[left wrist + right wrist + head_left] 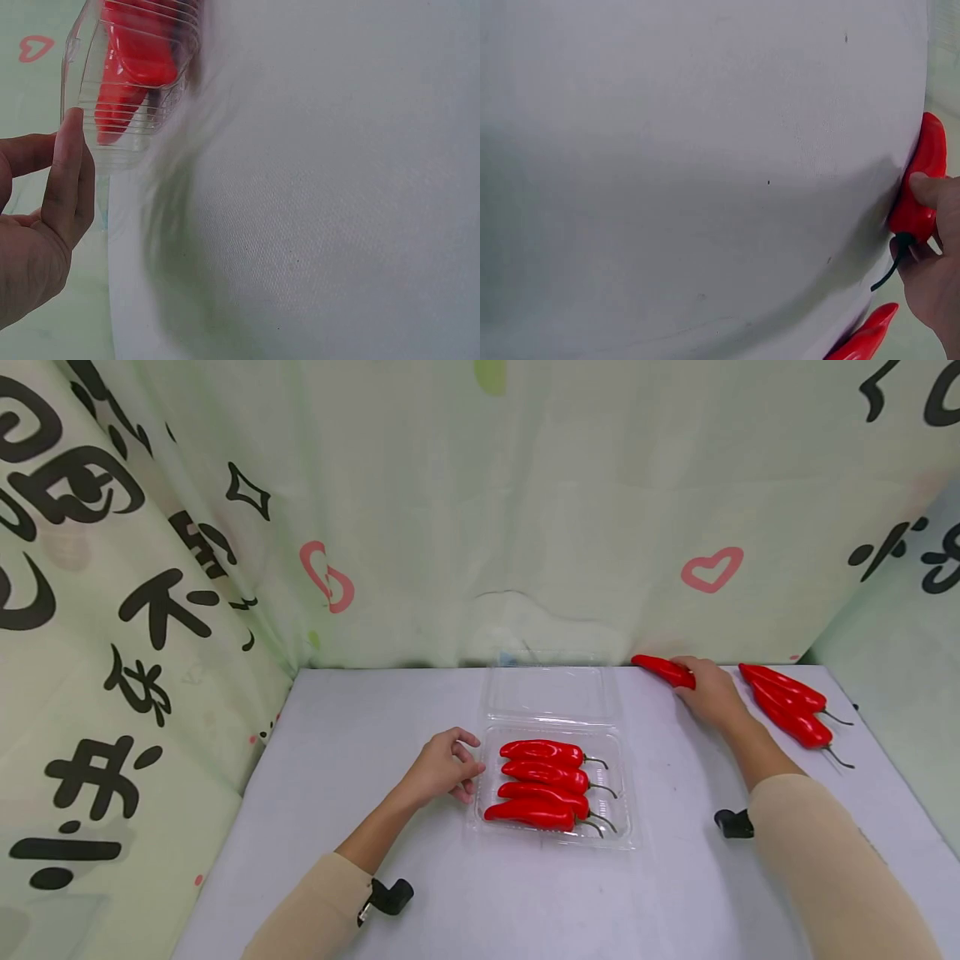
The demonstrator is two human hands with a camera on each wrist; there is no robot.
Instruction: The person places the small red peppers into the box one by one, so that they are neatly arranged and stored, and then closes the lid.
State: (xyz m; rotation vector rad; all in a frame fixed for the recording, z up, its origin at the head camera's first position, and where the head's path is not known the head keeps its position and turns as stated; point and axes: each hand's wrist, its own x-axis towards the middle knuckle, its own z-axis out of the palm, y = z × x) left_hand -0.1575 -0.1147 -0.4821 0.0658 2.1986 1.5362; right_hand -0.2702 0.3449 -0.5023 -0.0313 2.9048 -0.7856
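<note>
Pepper (660,670) is gripped by your right hand (708,692), outside the clear container (553,731) near your left hand (445,766), which is relaxed and holds nothing. Four peppers (546,774) already lie inside; apparently yours and at least two loose peppers (787,700) further right remain.

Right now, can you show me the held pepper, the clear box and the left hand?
Held pepper (662,669): head view, on its red body.
Clear box (551,696): head view, on its open lid.
Left hand (442,766): head view, on the hand's middle.
</note>
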